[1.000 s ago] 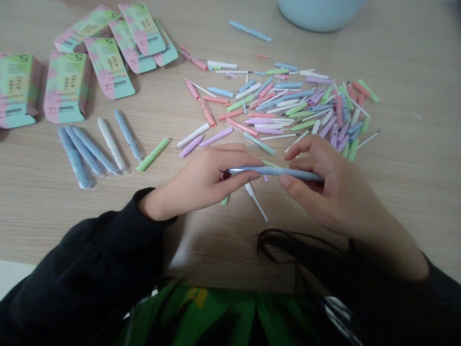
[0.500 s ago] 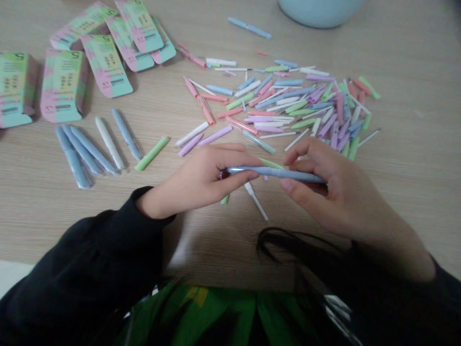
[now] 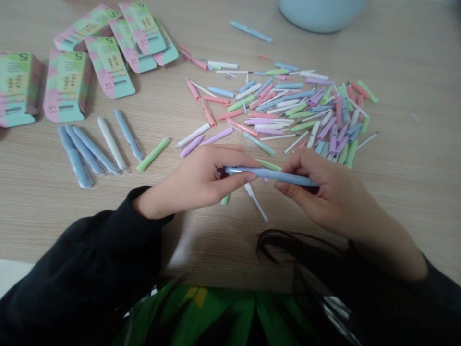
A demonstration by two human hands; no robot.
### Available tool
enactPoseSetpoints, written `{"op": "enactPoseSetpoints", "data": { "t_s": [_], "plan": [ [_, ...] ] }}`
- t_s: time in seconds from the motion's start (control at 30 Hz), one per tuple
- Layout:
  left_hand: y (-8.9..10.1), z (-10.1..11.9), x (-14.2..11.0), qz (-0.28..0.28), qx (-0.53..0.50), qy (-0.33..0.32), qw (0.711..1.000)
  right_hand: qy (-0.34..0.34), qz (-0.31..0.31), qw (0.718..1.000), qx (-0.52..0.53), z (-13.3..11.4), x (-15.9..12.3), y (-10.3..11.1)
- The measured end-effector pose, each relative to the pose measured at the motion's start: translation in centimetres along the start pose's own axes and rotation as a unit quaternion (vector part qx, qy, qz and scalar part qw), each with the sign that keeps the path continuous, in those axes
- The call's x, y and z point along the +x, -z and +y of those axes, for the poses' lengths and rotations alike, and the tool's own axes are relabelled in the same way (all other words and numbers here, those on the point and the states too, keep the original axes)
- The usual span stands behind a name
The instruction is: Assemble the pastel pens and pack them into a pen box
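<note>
A light blue pen (image 3: 268, 174) lies sideways across both hands above the table. My left hand (image 3: 212, 175) pinches its left end between thumb and fingers. My right hand (image 3: 317, 185) is closed on the right part, with thumb below and fingers above. Just beneath the hands lie a white pen refill (image 3: 257, 204) and green pen parts (image 3: 268, 165), partly covered. Beyond them spreads a loose pile of pen caps, barrels and refills (image 3: 306, 108) in pink, green, blue, purple and white.
Several blue pens and a white pen (image 3: 111, 142) lie at left, beside a green barrel (image 3: 153, 154). Printed pastel boxes (image 3: 66, 86) stand and lie at the back left. One blue pen (image 3: 251, 31) rests near a pale blue container (image 3: 322, 14) at the back.
My right hand has moved slightly left along the pen, and its fingers have closed more tightly around it. The left hand holds its place.
</note>
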State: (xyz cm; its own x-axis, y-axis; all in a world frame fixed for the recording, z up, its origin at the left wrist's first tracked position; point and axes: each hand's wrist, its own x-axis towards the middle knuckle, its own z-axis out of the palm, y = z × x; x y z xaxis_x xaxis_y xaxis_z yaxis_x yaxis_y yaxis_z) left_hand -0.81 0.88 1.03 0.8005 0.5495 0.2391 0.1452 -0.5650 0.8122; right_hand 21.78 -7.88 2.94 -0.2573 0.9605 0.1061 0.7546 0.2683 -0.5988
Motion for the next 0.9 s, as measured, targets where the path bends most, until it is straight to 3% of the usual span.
{"op": "enactPoseSetpoints", "data": {
  "t_s": [0.2, 0.37, 0.47, 0.9],
  "plan": [
    [0.08, -0.09, -0.01, 0.024, 0.027, -0.024, 0.999, -0.019, -0.016, 1.0, -0.005, -0.39, -0.01, -0.06],
    [-0.45, -0.34, 0.01, -0.037, 0.031, -0.011, 0.999, -0.044, -0.015, 0.999, -0.004, -0.53, 0.0, -0.52],
    [-0.64, -0.28, -0.03, -0.043, 0.036, 0.014, 0.998, -0.057, -0.003, 0.998, 0.012, -0.53, -0.17, -0.44],
    [-0.42, 0.19, 0.14, -0.041, 0.021, 0.013, 0.999, -0.017, 0.01, 0.999, -0.048, -0.18, 0.06, -0.6]
  ]
}}
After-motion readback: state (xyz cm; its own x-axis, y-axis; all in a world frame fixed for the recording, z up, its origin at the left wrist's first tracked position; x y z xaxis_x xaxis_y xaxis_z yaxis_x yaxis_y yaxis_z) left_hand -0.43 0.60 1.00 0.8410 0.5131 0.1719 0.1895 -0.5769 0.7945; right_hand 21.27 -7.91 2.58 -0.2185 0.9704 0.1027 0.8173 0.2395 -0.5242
